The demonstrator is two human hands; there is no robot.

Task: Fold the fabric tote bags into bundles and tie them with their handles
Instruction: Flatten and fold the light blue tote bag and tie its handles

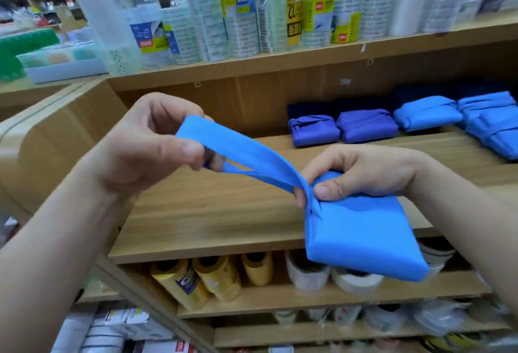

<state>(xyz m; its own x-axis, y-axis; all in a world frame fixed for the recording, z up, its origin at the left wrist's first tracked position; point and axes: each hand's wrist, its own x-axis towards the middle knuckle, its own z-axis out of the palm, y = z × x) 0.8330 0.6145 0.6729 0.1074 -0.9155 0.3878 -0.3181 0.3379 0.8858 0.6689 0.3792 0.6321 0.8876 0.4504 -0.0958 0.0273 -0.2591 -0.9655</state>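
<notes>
Head view looks down on two bare hands working in front of a wooden shelf (210,218). The left hand (151,142) is raised, and its grip is a pinch of thumb and curled fingers closed on the end of a blue handle (252,156). This strap runs taut, down and to the right, to the folded blue tote bag bundle (361,235). The right hand (361,173) holds that bundle at its upper left corner, where the handle meets the fabric. Its grip is narrow, thumb on top and fingertips curled round the gathered cloth. The bundle is flat and roughly square, and it hangs in the air over the shelf's front edge, tilted down toward the right.

At the back of the same shelf lie tied bundles in a row: two purple bundles (314,130) side by side, a light blue bundle (426,116) just right of them, and a stack of blue bundles (493,125) at the far right. Dark navy fabric shows behind them. The shelf above carries packs of clear tape rolls (244,16). The shelf below holds yellow rolls (196,277) and white tape rolls (356,279).
</notes>
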